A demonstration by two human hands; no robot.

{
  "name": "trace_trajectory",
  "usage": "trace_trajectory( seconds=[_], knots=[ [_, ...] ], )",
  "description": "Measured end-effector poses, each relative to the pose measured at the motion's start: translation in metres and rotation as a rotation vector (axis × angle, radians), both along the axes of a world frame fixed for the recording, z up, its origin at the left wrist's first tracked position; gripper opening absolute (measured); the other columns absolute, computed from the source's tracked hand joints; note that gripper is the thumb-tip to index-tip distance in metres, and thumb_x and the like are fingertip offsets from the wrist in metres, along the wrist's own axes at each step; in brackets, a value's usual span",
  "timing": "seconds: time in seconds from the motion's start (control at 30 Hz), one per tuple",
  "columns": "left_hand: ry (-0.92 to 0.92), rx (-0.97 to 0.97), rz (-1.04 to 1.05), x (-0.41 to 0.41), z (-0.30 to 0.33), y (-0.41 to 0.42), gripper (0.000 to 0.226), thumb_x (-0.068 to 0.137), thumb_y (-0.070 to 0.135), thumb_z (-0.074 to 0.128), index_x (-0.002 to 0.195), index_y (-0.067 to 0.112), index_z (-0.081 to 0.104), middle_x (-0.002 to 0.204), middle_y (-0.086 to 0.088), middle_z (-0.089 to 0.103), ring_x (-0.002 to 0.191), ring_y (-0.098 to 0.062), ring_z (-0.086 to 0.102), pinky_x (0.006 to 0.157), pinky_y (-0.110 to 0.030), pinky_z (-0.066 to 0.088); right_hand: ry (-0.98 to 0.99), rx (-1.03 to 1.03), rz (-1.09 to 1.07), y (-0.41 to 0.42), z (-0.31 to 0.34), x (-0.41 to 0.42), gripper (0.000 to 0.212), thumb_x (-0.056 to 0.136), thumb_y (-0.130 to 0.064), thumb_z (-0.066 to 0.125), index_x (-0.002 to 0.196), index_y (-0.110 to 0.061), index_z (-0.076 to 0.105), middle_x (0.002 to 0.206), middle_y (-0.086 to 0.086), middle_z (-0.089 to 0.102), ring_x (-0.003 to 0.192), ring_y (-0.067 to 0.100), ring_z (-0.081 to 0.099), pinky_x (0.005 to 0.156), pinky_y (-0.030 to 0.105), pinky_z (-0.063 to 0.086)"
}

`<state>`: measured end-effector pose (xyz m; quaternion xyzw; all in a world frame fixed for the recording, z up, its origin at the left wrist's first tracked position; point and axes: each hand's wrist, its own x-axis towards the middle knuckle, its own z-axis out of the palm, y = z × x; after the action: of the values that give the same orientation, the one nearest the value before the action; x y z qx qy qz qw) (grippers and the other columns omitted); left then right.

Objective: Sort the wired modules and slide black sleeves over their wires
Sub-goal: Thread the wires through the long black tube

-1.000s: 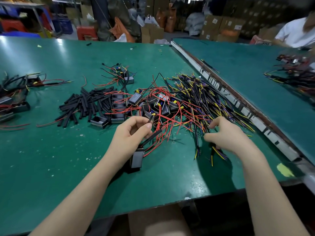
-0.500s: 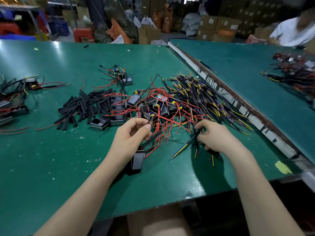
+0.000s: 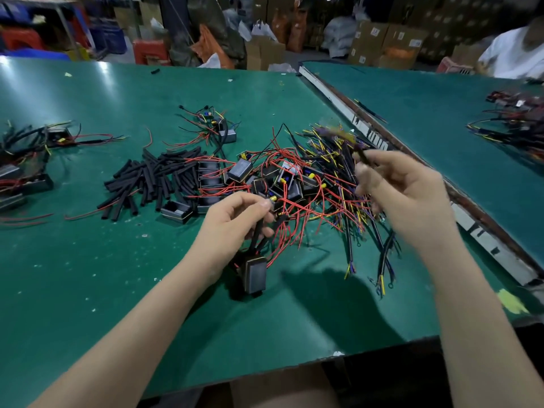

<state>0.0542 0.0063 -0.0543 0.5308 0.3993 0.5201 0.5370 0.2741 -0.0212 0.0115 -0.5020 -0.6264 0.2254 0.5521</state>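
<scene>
My left hand [image 3: 235, 222] pinches the sleeved red wires of a black box-shaped module [image 3: 254, 273] that hangs below it, just above the green table [image 3: 147, 290]. My right hand [image 3: 403, 198] is raised over the wire heap and pinches a black cable [image 3: 363, 156] with yellow and purple ends, blurred by motion. Behind the hands lies a tangle of modules with red wires [image 3: 282, 184]. A pile of loose black sleeves [image 3: 150, 178] lies to its left. Black, yellow and purple cables [image 3: 347, 178] are heaped on the right.
A finished-looking group of modules [image 3: 26, 166] lies at the far left edge, and one more module [image 3: 226, 132] farther back. A metal rail [image 3: 368, 136] separates a second green table, where another person in white [image 3: 512, 54] works beside more wiring [image 3: 518, 125]. Boxes fill the background.
My right hand has lifted off the table with a black cable pulled from the heap and swung it upward. My left hand has stayed in place holding the module's wires.
</scene>
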Motion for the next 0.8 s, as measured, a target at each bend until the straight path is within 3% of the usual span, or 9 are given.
trace_trajectory(
  seconds=[0.1, 0.23, 0.4, 0.6, 0.8],
  knots=[
    [0.059, -0.003, -0.077, -0.003, 0.003, 0.007, 0.019, 0.089, 0.014, 0.062, 0.072, 0.022, 0.066, 0.068, 0.001, 0.069, 0.061, -0.013, 0.065, 0.070, -0.032, 0.055, 0.176, -0.008, 0.034, 0.021, 0.004, -0.016, 0.009, 0.095, -0.021, 0.059, 0.097, -0.014, 0.065, 0.052, -0.007, 0.058, 0.043, 0.003, 0.043, 0.043, 0.012, 0.036],
    [0.124, 0.018, -0.128, -0.007, 0.004, 0.011, 0.018, 0.091, 0.015, 0.060, 0.075, 0.021, 0.066, 0.075, 0.001, 0.071, 0.069, -0.017, 0.068, 0.079, -0.045, 0.050, 0.353, -0.017, 0.113, 0.049, 0.000, -0.042, 0.017, 0.099, -0.020, 0.052, 0.091, -0.014, 0.066, 0.048, -0.007, 0.049, 0.039, 0.005, 0.035, 0.040, 0.013, 0.028],
    [-0.009, -0.041, -0.104, -0.008, -0.002, 0.005, 0.007, 0.093, 0.015, 0.055, 0.090, 0.016, 0.060, 0.071, 0.003, 0.069, 0.060, -0.012, 0.065, 0.059, -0.019, 0.051, 0.464, -0.059, 0.179, 0.071, -0.013, -0.070, 0.023, 0.102, -0.020, 0.045, 0.087, -0.016, 0.062, 0.045, -0.008, 0.044, 0.037, 0.005, 0.034, 0.036, 0.014, 0.026],
    [-0.060, -0.017, -0.088, -0.006, -0.004, 0.005, 0.012, 0.083, 0.019, 0.062, 0.094, 0.014, 0.064, 0.063, 0.008, 0.063, 0.057, -0.005, 0.058, 0.056, -0.016, 0.049, 0.457, -0.111, 0.264, 0.070, -0.028, -0.082, 0.024, 0.103, -0.023, 0.043, 0.087, -0.019, 0.061, 0.047, -0.008, 0.045, 0.039, 0.008, 0.037, 0.039, 0.015, 0.027],
    [0.060, 0.048, -0.040, -0.008, -0.009, 0.004, 0.007, 0.081, 0.021, 0.067, 0.087, 0.018, 0.065, 0.063, 0.012, 0.062, 0.053, -0.005, 0.056, 0.056, -0.017, 0.048, 0.543, -0.157, 0.345, 0.059, -0.034, -0.081, 0.026, 0.102, -0.022, 0.042, 0.085, -0.023, 0.062, 0.049, -0.006, 0.046, 0.042, 0.010, 0.039, 0.039, 0.016, 0.027]
  ],
)
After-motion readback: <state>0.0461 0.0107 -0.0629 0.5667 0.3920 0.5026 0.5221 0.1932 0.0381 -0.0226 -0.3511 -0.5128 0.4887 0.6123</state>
